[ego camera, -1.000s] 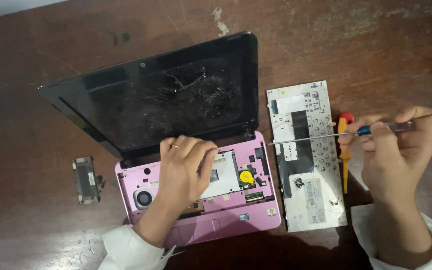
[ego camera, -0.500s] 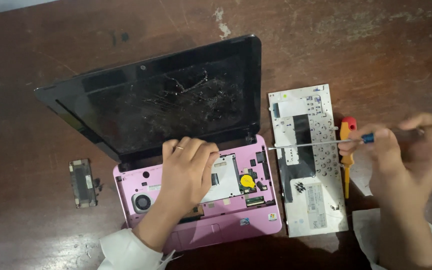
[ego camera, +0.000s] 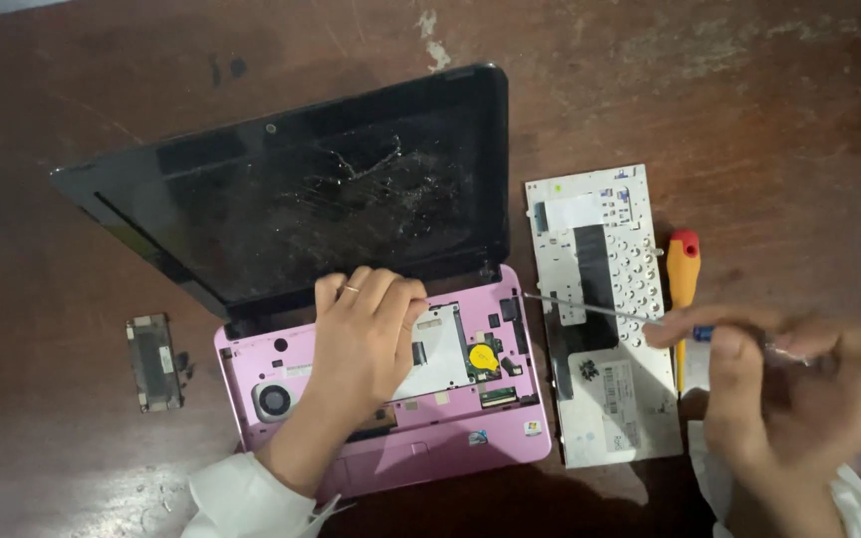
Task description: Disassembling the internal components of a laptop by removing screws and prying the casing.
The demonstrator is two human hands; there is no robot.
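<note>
Pink plastic laptop point(ego camera: 391, 399), keyboard panel point(ego camera: 605, 319) already off and insides bare: my left hand point(ego camera: 361, 344) rests open on it while my right hand point(ego camera: 789, 384) clamps a thin screwdriver point(ego camera: 590, 307).

Pink laptop base point(ego camera: 421, 453), black cracked screen point(ego camera: 321, 204), white keyboard back point(ego camera: 605, 319), orange screwdriver point(ego camera: 683, 284), brown table point(ego camera: 749, 110).

Open laptop point(ego camera: 351, 299) sitting mid-worktop point(ego camera: 769, 100), screen tilted back behind the opened base. Left hand point(ego camera: 366, 334) resting flat on that base, just left of the coin cell point(ego camera: 483, 357). Detached keyboard point(ego camera: 605, 314) lying face-down right of the laptop. Spare screwdriver point(ego camera: 683, 289) beside its right edge. Right hand point(ego camera: 789, 384) further right, holding a screwdriver point(ego camera: 610, 311) across the keyboard (tip toward the laptop). Small module point(ego camera: 154, 361) far left.
</note>
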